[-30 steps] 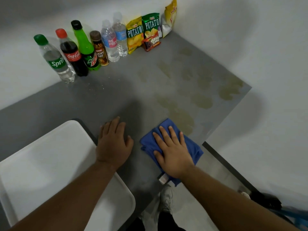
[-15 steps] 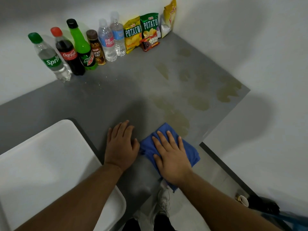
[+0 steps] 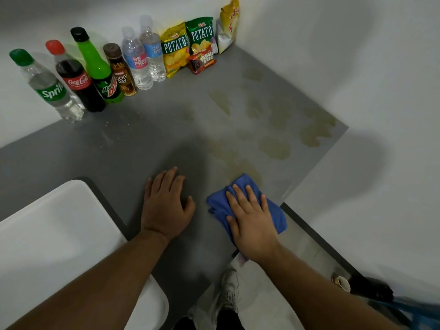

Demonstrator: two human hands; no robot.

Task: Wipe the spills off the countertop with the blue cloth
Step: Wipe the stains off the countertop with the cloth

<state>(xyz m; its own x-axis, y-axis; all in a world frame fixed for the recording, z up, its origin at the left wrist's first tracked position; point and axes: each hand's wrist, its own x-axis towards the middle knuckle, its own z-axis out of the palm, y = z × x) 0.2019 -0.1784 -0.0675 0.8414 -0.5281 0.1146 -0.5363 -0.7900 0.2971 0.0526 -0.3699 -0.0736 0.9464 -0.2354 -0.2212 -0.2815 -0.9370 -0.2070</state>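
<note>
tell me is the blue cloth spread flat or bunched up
Bunched up: the blue cloth shows folds and wrinkles under the flat right hand.

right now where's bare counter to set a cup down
Dry bare grey lies between the bottles and the left hand. Crowded: the back wall with snack bags. Spills cover the stretch beyond the blue cloth.

Grey countertop [image 3: 147,144] with spills [image 3: 273,147], blue cloth [image 3: 276,214], 6 bottles [image 3: 95,75].

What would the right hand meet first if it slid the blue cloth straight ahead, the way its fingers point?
The right hand, flat on the blue cloth, would probably first meet the yellowish spill at the cloth's far edge.
</note>
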